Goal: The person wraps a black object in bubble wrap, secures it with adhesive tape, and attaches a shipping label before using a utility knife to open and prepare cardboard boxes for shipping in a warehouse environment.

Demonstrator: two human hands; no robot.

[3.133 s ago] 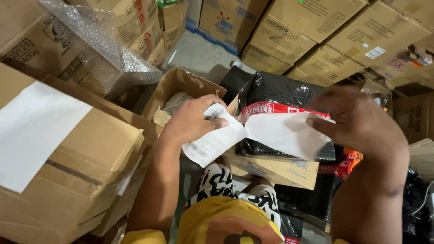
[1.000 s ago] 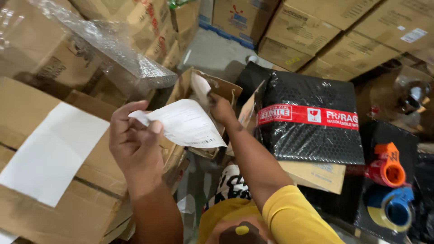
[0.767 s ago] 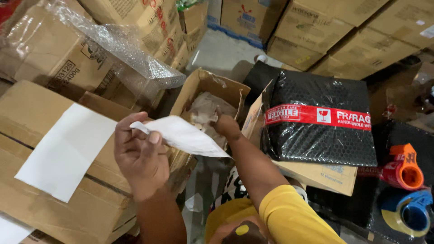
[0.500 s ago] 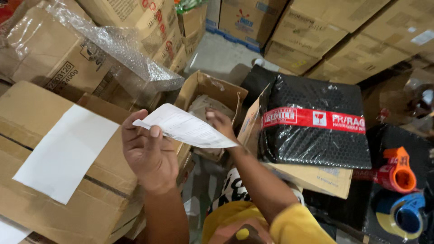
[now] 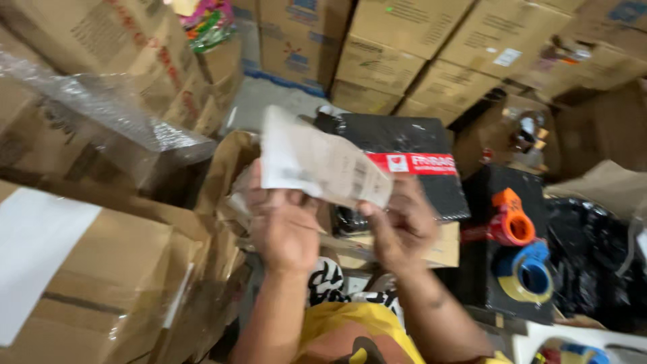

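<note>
Both hands, left hand (image 5: 286, 226) and right hand (image 5: 402, 226), pinch the paper slip (image 5: 322, 164), seemingly unplaced, above the open carton (image 5: 226, 168).

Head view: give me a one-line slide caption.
Both hands, left hand and right hand, hold a white paper slip above a black wrapped parcel among cardboard boxes.

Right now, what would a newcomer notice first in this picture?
A white paper slip at the centre, held up by the left hand and right hand. Behind it lies a black wrapped parcel with red tape; orange and blue tape dispensers sit to the right.
</note>
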